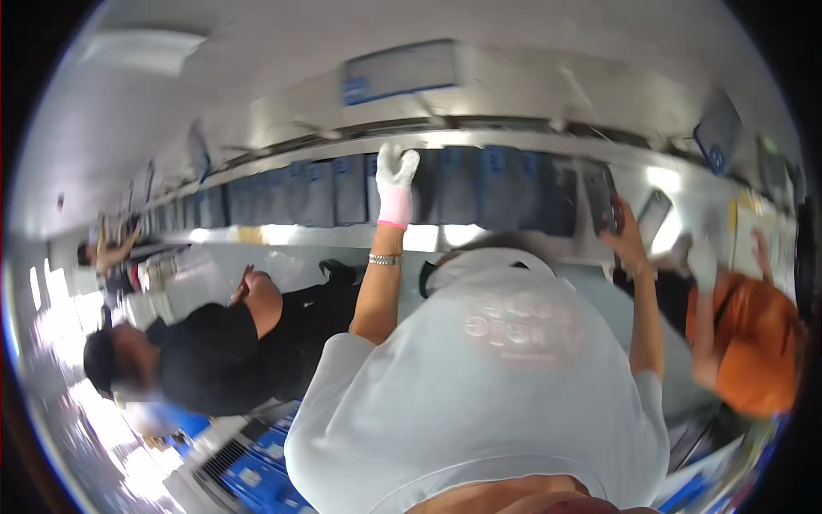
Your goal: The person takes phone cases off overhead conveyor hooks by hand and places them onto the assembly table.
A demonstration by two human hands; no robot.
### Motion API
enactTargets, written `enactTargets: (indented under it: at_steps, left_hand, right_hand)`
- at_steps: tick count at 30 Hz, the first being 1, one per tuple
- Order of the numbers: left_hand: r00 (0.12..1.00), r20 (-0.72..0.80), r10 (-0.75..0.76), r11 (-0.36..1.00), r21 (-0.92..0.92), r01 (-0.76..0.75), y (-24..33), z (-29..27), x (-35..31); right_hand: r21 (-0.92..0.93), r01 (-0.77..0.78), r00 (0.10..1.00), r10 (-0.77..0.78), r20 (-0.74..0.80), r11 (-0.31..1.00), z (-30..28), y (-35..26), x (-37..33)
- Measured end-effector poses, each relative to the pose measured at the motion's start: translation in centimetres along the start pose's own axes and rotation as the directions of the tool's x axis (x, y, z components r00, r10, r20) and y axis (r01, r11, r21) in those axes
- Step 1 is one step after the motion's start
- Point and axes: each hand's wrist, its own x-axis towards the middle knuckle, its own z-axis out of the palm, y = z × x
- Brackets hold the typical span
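My left hand (396, 182), in a white glove with a pink cuff, reaches up to a long row of dark grey panels (349, 190). Its thumb and fingers look spread apart, and nothing shows between them. My right hand (628, 238) is bare. Its fingers are curled at the lower edge of a dark, phone-like rectangular device (598, 190), which stands tilted just beyond the right end of the row. Motion blurs the fine detail of both.
A person in black (231, 351) is at my left, and a person in orange (753, 343) at my right. Another dark rectangular device (656, 208) lies on the pale surface. Screens hang above the row, one a wide framed screen (401, 72). Blue bins (257, 480) stand at lower left.
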Motion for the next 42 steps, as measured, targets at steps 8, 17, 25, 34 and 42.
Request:
enactTargets:
  at_steps: [8,17,25,34,42]
  left_hand:
    - [0.821,-0.091,0.564,0.799,0.314,-0.513,10.1,-0.3,5.3]
    - [0.961,0.197,0.192,0.907,-0.411,-0.097,7.6,4.8,5.9]
    - [0.793,0.603,0.09,0.996,-0.077,-0.055,7.2,13.1,6.3]
    - [0.722,0.669,0.177,0.97,0.007,-0.244,4.3,26.6,0.6]
    - [0.651,0.752,0.103,0.994,-0.06,-0.088,-0.7,35.2,-2.3]
  right_hand:
    - [0.276,0.326,0.818,-0.416,0.397,0.904,8.6,-22.9,0.9]
    - [-0.031,0.788,0.607,-0.767,0.208,0.615,7.9,-28.8,12.8]
    - [-0.042,0.677,0.715,-0.644,0.273,0.735,0.9,-26.3,11.3]
    - [-0.768,0.567,0.744,-0.586,0.321,0.299,-1.6,-27.0,8.9]
    - [-0.928,0.356,0.755,-0.619,0.215,0.112,-10.5,-21.7,8.1]
